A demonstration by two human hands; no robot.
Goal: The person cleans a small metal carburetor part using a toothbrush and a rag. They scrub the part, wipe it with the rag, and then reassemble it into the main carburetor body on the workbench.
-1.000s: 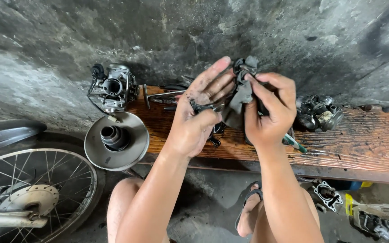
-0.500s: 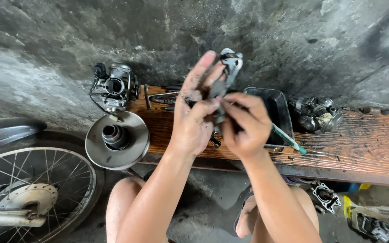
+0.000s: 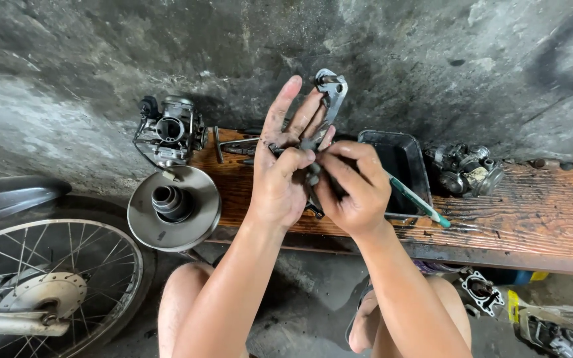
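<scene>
Soft, even daylight falls from above; the wall (image 3: 101,59) stays dim and mottled. Shadows are gentle, focus sharp throughout, with slight wide-angle bending at the edges.

The bracket (image 3: 329,99) is bare grey metal, dull and greasy, and the bench (image 3: 532,212) is rough worn wood stained with oil. The pulley disc (image 3: 197,212) looks like smooth matt cast metal, the tray (image 3: 402,156) glossy black, and the wall (image 3: 134,46) coarse concrete.
</scene>
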